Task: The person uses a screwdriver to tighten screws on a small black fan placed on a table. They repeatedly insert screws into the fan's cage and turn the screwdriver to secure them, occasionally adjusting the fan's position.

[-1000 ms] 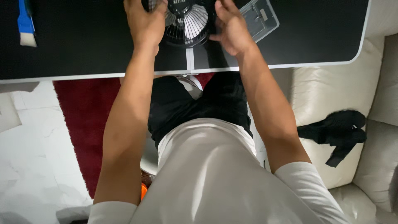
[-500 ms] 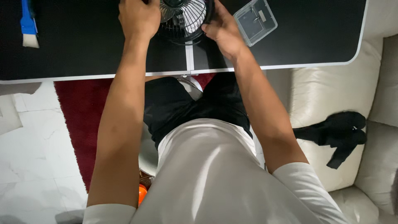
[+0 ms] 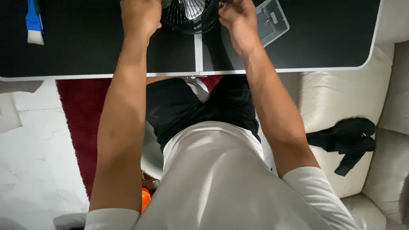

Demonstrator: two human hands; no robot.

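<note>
Small black fan (image 3: 189, 15) lies grille-up on the black table (image 3: 324, 47), left hand (image 3: 139, 16) and right hand (image 3: 238, 21) clamped on its rim; clear plastic box (image 3: 272, 21) just beside.

We see the small wire-caged fan (image 3: 189, 15) now farther off on the tabletop (image 3: 324, 38), partly cut by the top edge. Our left hand (image 3: 139, 16) and right hand (image 3: 238, 21) have followed it, arms stretched further.

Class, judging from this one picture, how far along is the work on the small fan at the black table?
Done: nothing certain. The wire grille appears on the fan. In hand: left hand and right hand grip its two sides. Left: the brush and clear plastic case lie untouched on the table.
</note>
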